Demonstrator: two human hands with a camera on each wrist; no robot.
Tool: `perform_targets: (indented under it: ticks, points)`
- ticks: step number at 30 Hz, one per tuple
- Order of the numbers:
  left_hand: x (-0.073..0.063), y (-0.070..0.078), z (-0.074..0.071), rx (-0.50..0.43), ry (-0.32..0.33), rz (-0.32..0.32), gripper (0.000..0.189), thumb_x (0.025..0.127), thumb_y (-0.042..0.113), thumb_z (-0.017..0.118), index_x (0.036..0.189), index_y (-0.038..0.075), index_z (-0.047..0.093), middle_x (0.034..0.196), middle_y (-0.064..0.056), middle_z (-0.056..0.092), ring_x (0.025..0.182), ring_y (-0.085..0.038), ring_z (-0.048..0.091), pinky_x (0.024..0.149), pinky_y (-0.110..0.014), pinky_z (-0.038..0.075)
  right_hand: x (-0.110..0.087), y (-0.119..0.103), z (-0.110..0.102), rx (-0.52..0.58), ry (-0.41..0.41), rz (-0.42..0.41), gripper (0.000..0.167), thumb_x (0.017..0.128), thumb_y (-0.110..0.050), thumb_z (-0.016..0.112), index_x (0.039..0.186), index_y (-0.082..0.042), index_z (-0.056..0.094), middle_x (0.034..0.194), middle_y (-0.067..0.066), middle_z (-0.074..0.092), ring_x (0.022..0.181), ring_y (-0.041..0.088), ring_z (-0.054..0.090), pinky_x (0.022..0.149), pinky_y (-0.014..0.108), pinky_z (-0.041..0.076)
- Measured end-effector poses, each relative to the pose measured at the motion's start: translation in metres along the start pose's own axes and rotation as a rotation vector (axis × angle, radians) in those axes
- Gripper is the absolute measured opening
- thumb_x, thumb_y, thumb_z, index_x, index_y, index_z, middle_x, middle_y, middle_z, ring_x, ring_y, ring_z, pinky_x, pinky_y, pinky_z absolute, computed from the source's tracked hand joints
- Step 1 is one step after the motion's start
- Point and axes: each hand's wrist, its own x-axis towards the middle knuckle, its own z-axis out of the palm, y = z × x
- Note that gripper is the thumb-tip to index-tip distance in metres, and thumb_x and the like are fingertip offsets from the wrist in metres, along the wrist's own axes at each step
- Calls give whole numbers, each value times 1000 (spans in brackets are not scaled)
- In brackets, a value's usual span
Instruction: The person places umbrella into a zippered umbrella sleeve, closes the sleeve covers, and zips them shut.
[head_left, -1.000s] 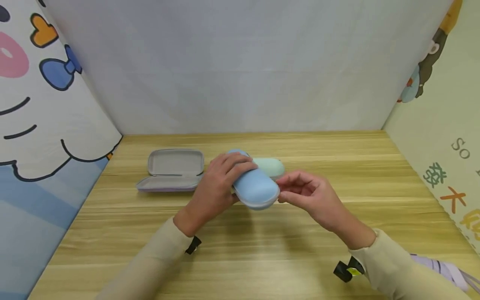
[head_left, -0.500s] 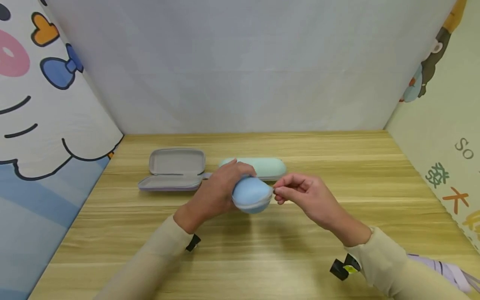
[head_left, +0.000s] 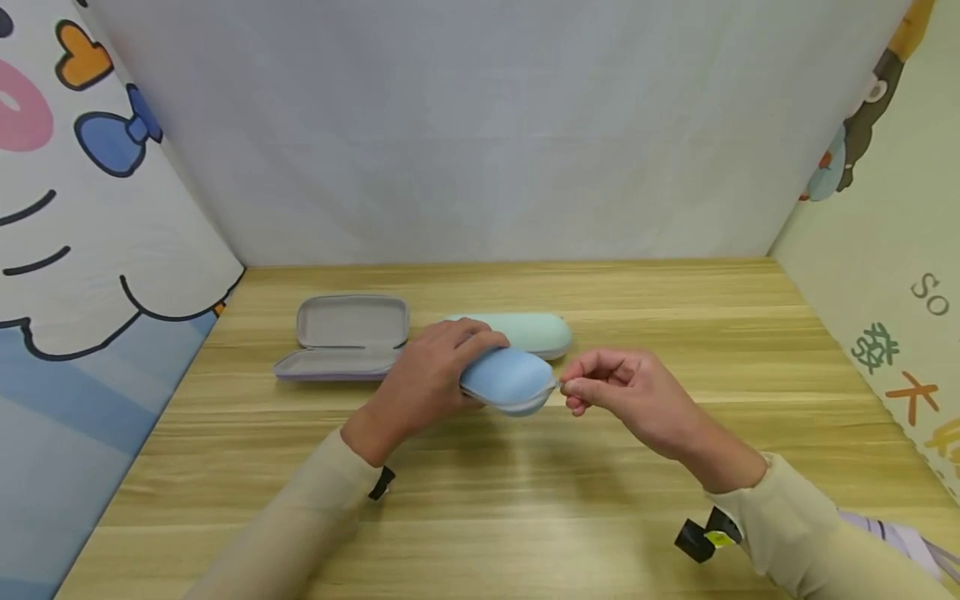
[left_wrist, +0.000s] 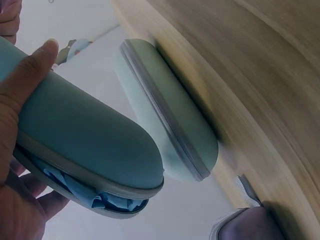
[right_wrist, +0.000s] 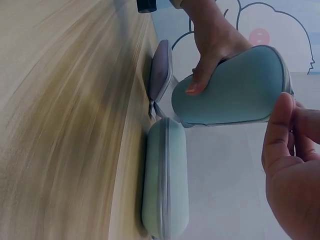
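A blue zip-up glasses case (head_left: 510,375) is held above the table by my left hand (head_left: 438,362), thumb on one side and fingers on the other. In the left wrist view the case's seam gapes at one end, and crumpled blue cloth (left_wrist: 85,190) shows inside. At the case's right end, my right hand (head_left: 637,392) pinches something small at the zip, probably its pull, mostly hidden by thumb and forefinger. Behind the blue case a closed mint-green case (head_left: 532,333) lies on the table. To the left stands an open purple case (head_left: 352,323) with a grey lining.
The wooden table (head_left: 480,517) ends at a pale backdrop (head_left: 480,150), with printed cloths at both sides. A lilac thing with straps (head_left: 896,537) lies at the lower right, partly covered by the right sleeve.
The blue case's near end first swung left and foreshortened, then turned back to the right. My right hand closed on the zip end and has since shifted slightly right.
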Motion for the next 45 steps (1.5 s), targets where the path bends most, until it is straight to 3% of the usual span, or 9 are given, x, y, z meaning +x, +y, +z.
perform_targets:
  ticks: [10, 18, 22, 25, 29, 35, 40, 42, 45]
  points:
    - [5, 7, -2, 168, -34, -127, 72, 65, 27, 102, 128, 21, 68, 116, -6, 67, 102, -32, 69, 83, -50, 59, 2, -4, 20, -71, 95, -38, 7, 96, 2, 70, 100, 7, 72, 90, 17, 73, 78, 19, 71, 75, 34, 61]
    - [9, 11, 1, 264, -31, -149, 67, 69, 28, 99, 127, 20, 68, 111, -10, 67, 93, -32, 70, 77, -47, 61, 6, 3, 38, -115, 207, -51, 7, 95, 3, 71, 100, 5, 76, 91, 12, 74, 78, 20, 72, 75, 35, 62]
    - [11, 12, 0, 260, -6, -168, 75, 68, 27, 100, 131, 13, 62, 115, -11, 67, 97, -33, 69, 82, -48, 59, 8, 7, 36, -91, 288, -40, 8, 95, 1, 72, 100, 6, 76, 92, 13, 75, 79, 20, 72, 76, 36, 62]
    - [12, 11, -3, 227, 31, -164, 79, 67, 28, 101, 131, 10, 58, 120, -10, 69, 102, -32, 69, 89, -48, 56, 10, 8, 31, -54, 326, -25, 10, 95, -1, 73, 101, 7, 74, 93, 12, 74, 79, 20, 72, 77, 37, 62]
    - [11, 12, -6, 210, 52, -128, 75, 65, 32, 101, 127, 12, 63, 122, -8, 70, 107, -32, 69, 95, -48, 53, 11, 8, 24, -21, 358, 0, 12, 95, -1, 74, 101, 9, 72, 93, 12, 73, 78, 19, 70, 77, 35, 61]
    - [15, 17, -9, 285, 36, -70, 71, 68, 33, 98, 128, 15, 64, 121, -11, 68, 107, -31, 68, 94, -49, 53, 11, 6, 25, -28, 360, -12, 12, 95, -1, 74, 100, 10, 72, 93, 15, 73, 78, 20, 71, 77, 36, 62]
    - [17, 20, -8, 337, 19, -57, 70, 71, 33, 97, 129, 15, 62, 121, -14, 68, 108, -31, 68, 93, -49, 54, 12, 9, 26, -24, 362, -18, 11, 95, 1, 73, 101, 10, 73, 93, 13, 74, 79, 20, 72, 76, 37, 62]
    - [17, 20, -7, 345, 14, -57, 71, 70, 34, 98, 129, 15, 62, 121, -14, 68, 109, -31, 67, 93, -49, 53, 12, 10, 23, -56, 354, -25, 12, 95, 0, 73, 102, 9, 73, 94, 14, 74, 80, 21, 72, 76, 36, 62]
    - [16, 20, -7, 353, 6, -57, 72, 69, 34, 98, 128, 15, 61, 120, -13, 68, 109, -31, 67, 93, -49, 53, 13, 12, 17, -240, 334, -86, 21, 92, -2, 78, 110, 4, 71, 105, 11, 72, 88, 22, 70, 77, 35, 61]
